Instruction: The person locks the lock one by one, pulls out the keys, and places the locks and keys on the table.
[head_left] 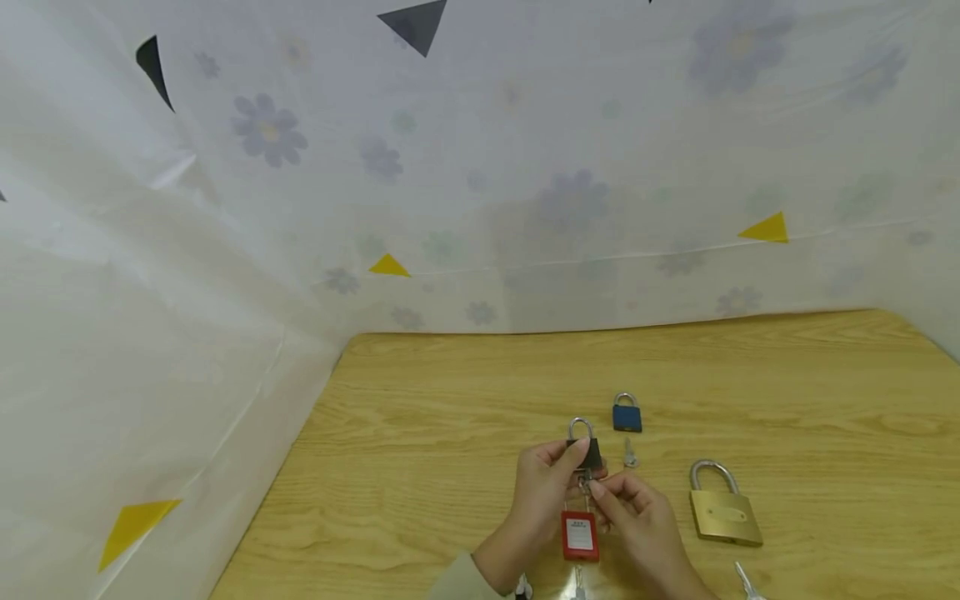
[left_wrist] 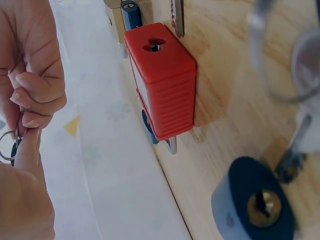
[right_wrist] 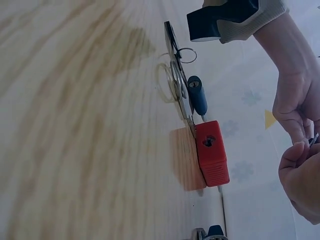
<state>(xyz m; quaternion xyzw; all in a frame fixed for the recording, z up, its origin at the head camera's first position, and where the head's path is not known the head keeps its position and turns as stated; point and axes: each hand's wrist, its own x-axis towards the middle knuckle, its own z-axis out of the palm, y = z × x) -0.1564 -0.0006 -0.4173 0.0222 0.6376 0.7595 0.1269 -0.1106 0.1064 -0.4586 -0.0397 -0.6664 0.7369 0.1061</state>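
Note:
My left hand (head_left: 542,487) holds a small black padlock (head_left: 592,456) with a silver shackle up, thumb across its front. Just under the lock body, my right hand (head_left: 641,521) pinches a small key (head_left: 584,481) at the lock's bottom; a thin ring (left_wrist: 7,146) hangs by the fingertips in the left wrist view. How far the key sits in the lock is hidden by the fingers. Below and between the hands a red padlock (head_left: 580,537) with a white label lies on the table, its keyhole showing in both wrist views.
Beyond the hands lie a blue padlock (head_left: 627,418) and a small key (head_left: 630,455). A large brass padlock (head_left: 725,515) is to the right, with another key (head_left: 747,583) nearer me. One more key (head_left: 578,585) lies below the red padlock. White flowered sheeting (head_left: 562,283) walls the wooden table (head_left: 420,400).

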